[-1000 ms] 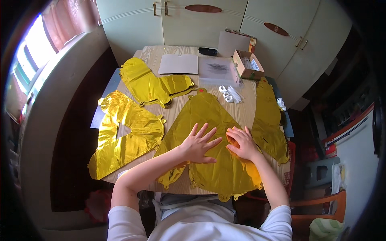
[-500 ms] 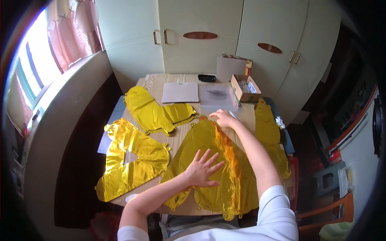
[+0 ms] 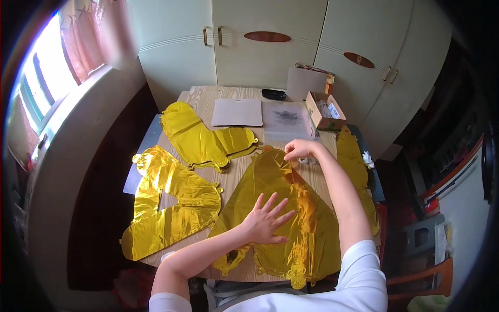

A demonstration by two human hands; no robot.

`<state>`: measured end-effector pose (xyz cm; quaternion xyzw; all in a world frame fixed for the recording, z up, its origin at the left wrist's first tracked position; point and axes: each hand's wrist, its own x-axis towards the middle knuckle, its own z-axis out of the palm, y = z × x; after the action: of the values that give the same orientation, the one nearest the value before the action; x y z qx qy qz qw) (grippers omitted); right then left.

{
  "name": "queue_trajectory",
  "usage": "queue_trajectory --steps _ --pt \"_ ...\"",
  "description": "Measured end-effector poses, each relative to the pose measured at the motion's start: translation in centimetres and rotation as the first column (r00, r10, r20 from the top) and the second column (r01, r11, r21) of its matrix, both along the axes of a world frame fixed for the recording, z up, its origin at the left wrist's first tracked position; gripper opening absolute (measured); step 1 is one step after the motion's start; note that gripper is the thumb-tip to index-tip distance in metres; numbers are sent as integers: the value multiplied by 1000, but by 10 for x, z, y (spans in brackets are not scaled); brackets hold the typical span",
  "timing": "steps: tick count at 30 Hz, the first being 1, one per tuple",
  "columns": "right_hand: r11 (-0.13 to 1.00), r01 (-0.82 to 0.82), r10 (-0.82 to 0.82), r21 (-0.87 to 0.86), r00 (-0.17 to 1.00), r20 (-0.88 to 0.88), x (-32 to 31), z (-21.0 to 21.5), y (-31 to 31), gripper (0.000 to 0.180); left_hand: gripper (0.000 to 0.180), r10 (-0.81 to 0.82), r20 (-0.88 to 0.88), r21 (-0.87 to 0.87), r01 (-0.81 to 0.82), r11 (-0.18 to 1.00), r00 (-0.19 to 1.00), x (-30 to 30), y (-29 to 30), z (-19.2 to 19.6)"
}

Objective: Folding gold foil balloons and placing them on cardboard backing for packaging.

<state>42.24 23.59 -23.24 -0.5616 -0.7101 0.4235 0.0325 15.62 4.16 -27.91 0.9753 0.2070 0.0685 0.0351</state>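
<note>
A large flat gold foil balloon (image 3: 325,247), tapering toward its far end, lies on the table in front of me. A creased, shiny orange-gold fold runs down its right half. My left hand (image 3: 266,223) rests on its middle, palm down with fingers spread. At the balloon's far right edge, the fingertips of my right hand (image 3: 301,149) are pinched together on the foil. To the left lies another gold foil balloon (image 3: 195,218) with a gap in its middle. Beyond it is a bent, L-like gold foil balloon (image 3: 192,140).
One more gold foil balloon (image 3: 352,166) lies along the right side of the wooden table (image 3: 200,96). Toward the back are a white board (image 3: 237,113), a smudged translucent sheet (image 3: 286,122), a black tray (image 3: 274,94) and an open cardboard box (image 3: 327,122). Pale cabinets (image 3: 270,57) stand behind.
My right hand has moved slightly right and its fingers have closed into a pinch at the balloon's edge. The upper part of the orange-gold fold has shifted. My left hand stays spread.
</note>
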Motion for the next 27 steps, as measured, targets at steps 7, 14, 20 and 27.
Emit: queue_trajectory --steps 7,14,20,27 --pt "893 28 -78 448 993 93 -5 -22 -14 22 87 13 -9 15 -13 1000 1000 -2 1 -2" --pt "640 -67 -128 766 973 193 -5 -38 -31 17 88 4 8 16 -4 1000 1000 1 1 -2" --pt "597 -194 69 779 979 191 -53 -52 -90 36 88 23 -23 3 -23 1000 999 -3 1 -2" --pt "774 -267 8 574 911 413 -51 -58 -99 62 89 10 -1 10 -10 1000 1000 0 2 -3"
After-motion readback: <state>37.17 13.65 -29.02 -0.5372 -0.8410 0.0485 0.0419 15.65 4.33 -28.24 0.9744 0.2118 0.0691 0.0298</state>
